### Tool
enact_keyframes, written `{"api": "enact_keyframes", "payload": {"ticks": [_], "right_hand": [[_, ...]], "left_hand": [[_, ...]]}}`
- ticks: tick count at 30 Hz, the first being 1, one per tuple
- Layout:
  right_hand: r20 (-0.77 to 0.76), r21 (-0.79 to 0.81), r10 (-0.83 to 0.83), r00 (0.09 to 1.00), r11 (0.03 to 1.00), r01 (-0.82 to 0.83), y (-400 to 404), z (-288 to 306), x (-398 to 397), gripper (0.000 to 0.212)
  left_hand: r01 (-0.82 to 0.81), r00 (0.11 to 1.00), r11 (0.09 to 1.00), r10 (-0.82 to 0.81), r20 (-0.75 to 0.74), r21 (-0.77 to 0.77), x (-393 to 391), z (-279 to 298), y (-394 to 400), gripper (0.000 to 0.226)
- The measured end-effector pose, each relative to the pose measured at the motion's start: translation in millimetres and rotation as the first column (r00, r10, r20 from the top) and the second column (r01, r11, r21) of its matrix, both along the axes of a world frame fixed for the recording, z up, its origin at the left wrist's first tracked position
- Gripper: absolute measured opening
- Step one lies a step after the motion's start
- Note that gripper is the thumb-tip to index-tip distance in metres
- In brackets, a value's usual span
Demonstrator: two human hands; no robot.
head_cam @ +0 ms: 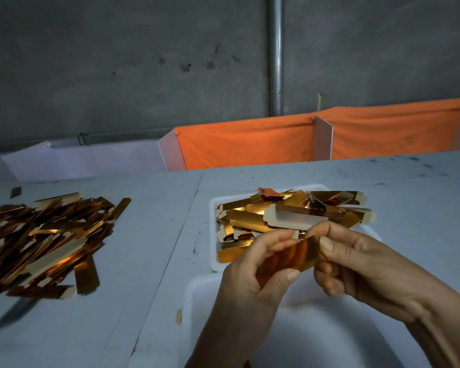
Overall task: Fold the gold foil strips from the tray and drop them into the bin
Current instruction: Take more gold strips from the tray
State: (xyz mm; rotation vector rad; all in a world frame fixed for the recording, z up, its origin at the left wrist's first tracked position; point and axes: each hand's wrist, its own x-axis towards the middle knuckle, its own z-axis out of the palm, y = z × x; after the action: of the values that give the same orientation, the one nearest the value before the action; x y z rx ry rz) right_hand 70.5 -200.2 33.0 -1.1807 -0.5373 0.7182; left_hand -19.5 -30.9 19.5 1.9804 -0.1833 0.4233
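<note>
Folding is the step in hand: a person is working one gold foil strip (298, 254) between both hands above the bench (149, 248), just over the near edge of the white tray (213, 235). The left hand (252, 272) is curling round the strip's left part, thumb underneath and fingers over the top, while the right hand (356, 261) is pinching its right end between thumb and forefinger. The strip is bending between them, its shiny side facing the camera, though how complete the crease is cannot be told. Behind the hands, the tray is holding a loose heap of gold pieces (290, 213), some showing pale backs. Lying well apart on the left of the bench is a larger pile of flat strips (45, 240). Directly below the hands, at the near edge, a white bin (316, 338) is sitting with its mouth open and nothing visible inside. Judging from this, the next move is calling for the fold to be pressed flat, then for both hands to let go so the piece is dropping straight down into the bin.
</note>
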Motion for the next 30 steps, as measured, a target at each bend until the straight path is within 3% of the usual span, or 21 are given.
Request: {"api": "enact_keyframes", "payload": {"ticks": [3,7,9,10,12,14,16,20,22,26,30], "right_hand": [[-0.092,-0.098,0.054,0.994,0.993,-0.063,-2.2,-0.9,0.6,0.087],[-0.109,-0.140,0.181,0.977,0.971,-0.196,-4.0,3.7,-1.8,0.078],[-0.089,-0.149,0.184,0.979,0.969,-0.196,-2.7,3.3,-2.6,0.075],[-0.058,-0.169,0.167,0.984,0.970,-0.175,-1.8,2.6,-2.8,0.073],[0.032,-0.224,0.132,0.991,0.967,-0.122,-0.1,2.7,-4.1,0.061],[0.108,-0.286,0.140,0.984,0.953,-0.104,2.3,3.9,-6.5,0.052],[0.167,-0.374,0.177,0.970,0.922,-0.104,6.5,4.5,-9.1,0.046],[0.271,-0.538,0.248,0.930,0.840,-0.067,15.2,1.1,-12.0,0.040],[0.308,-0.532,0.223,0.925,0.846,-0.026,15.1,0.5,-12.7,0.038],[0.342,-0.315,-0.021,0.939,0.939,0.135,10.6,5.9,-12.6,0.031],[0.338,-0.116,-0.226,0.914,0.954,0.278,9.4,8.2,-10.9,0.032]], "left_hand": [[-0.060,0.997,0.989,0.054,0.047,0.136,-0.3,1.8,-5.9,0.055],[-0.103,0.982,0.952,0.051,0.180,0.290,0.6,-0.1,-10.0,0.062],[-0.121,0.966,0.948,0.043,0.256,0.295,2.3,-1.4,-13.2,0.067],[-0.134,0.957,0.963,0.065,0.282,0.232,2.9,-2.6,-14.3,0.067],[-0.150,0.963,0.987,0.159,0.219,-0.057,2.9,-1.5,-12.6,0.057],[-0.133,0.985,0.921,0.164,0.052,-0.367,3.3,0.6,-7.4,0.047],[-0.104,0.994,0.852,0.106,-0.025,-0.514,5.6,-2.6,-2.1,0.054],[-0.017,1.000,0.838,0.007,-0.021,-0.545,6.3,-5.5,0.4,0.039],[0.005,1.000,0.838,-0.014,-0.011,-0.545,6.4,-6.6,2.1,0.032],[0.047,0.994,0.818,-0.093,-0.051,-0.573,6.6,-9.1,5.1,0.029],[0.104,0.963,0.838,-0.219,-0.155,-0.535,6.2,-11.6,4.2,0.027]]}}
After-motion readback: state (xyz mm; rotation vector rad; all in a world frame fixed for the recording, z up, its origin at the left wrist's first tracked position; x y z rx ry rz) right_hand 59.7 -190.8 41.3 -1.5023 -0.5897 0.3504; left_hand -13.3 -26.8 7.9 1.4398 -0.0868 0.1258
